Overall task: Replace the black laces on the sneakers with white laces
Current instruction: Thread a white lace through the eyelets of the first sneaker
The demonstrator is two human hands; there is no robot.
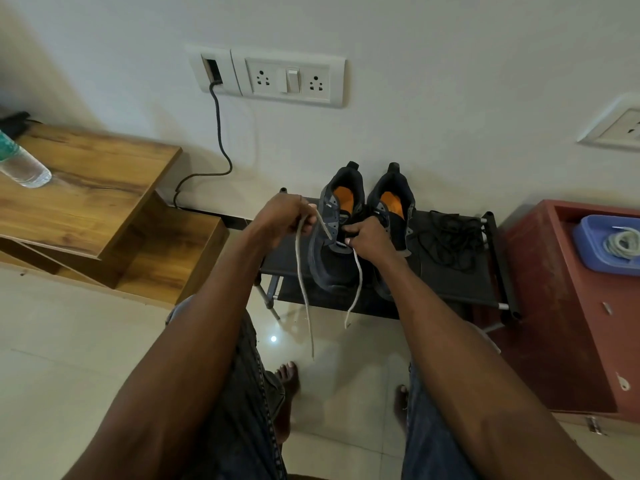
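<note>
Left hand has its fingers curled round one end of the white lace, pulled up off the left sneaker. Right hand pinches the lace at the eyelets. Both sneakers sit on a black rack by the wall, black laces piled beside them.

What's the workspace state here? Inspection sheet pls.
Surface: black rack, low, against the wall.
Job's things: two sneakers on the rack; white lace threaded in the left one, ends hanging; black laces heaped beside; spare lace in blue tub.
Clutter: bottle on wooden table.
Hands: left hand grips the lace; right hand at the eyelets.
Cables: black cable from wall plate.
Surroundings: red cabinet, tiled floor.
</note>
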